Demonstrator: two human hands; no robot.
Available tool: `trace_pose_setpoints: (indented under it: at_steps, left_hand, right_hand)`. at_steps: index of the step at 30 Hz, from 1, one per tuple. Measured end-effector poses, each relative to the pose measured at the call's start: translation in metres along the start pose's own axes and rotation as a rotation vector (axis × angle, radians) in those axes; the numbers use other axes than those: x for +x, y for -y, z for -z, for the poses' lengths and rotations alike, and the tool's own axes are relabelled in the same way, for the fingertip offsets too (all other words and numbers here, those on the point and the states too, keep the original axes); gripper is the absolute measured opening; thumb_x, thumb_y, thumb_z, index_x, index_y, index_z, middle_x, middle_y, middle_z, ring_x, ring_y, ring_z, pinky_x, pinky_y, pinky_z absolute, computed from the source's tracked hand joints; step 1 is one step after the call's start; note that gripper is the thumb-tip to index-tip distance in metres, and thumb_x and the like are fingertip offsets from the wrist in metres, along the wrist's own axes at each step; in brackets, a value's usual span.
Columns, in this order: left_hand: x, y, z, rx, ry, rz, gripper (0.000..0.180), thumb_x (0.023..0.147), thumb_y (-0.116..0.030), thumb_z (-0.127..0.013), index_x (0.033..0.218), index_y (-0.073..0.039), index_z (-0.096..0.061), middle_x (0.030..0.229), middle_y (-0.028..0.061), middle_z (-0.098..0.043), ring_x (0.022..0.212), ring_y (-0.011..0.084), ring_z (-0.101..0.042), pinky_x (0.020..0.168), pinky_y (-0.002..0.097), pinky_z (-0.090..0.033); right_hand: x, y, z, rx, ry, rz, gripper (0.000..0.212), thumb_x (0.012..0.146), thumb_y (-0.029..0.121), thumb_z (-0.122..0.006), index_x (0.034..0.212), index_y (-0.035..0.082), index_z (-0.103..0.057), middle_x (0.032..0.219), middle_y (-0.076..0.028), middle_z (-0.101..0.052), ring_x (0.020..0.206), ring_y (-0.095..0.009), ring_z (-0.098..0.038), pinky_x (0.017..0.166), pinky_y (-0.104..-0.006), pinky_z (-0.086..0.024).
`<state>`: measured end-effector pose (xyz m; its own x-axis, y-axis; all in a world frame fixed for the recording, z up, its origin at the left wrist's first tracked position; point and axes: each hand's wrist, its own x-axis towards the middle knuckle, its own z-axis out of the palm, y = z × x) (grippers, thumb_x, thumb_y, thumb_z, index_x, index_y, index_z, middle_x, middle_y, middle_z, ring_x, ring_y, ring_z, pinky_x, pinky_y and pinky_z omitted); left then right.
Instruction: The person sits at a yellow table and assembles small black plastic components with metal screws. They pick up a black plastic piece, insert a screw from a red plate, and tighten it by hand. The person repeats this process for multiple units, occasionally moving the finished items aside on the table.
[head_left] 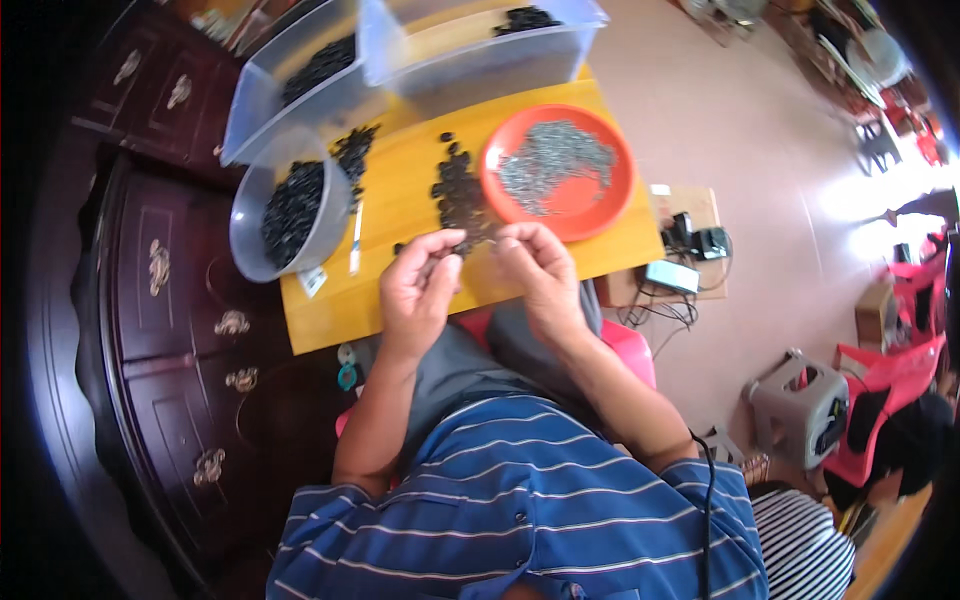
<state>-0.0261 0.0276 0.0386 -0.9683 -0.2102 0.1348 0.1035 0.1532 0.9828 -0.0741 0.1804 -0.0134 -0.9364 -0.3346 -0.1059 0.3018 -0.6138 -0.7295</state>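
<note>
My left hand (418, 298) is held above the near part of the yellow table, its thumb and forefinger pinched together. Something dark shows among its curled fingers, too small to name. Close by on the right, my right hand (545, 282) also pinches with thumb and forefinger; what lies between its fingertips cannot be made out. Just beyond both hands spreads a loose pile of small black parts (456, 185). To its right, an orange-red plate (622, 190) carries a heap of small silvery metal pieces (550, 160), near my right hand.
A round translucent tub (335, 215) of black parts stands at the table's left. Two clear plastic bins (480, 60) line the far edge, with black pieces inside. A dark wooden cabinet (160, 330) borders the left. Cables and adapters (672, 275) lie right of the table.
</note>
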Motion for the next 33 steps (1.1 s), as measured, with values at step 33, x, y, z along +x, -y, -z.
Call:
trace_pose_setpoints:
  at_steps: [33]
  left_hand:
    - [0.0012,0.0053,0.0009,0.158,0.038,-0.066,0.020,0.097,-0.002,-0.063,0.117,0.001,-0.068,0.101,0.0072,-0.070,0.087,0.0115,-0.069,0.075,0.0258,-0.054]
  right_hand:
    - [-0.0054,0.0067,-0.0071,-0.225,0.053,-0.018,0.011,0.101,0.009,-0.062,0.110,0.002,-0.061,0.094,0.003,-0.063,0.080,-0.004,-0.057,0.072,-0.0207,-0.048]
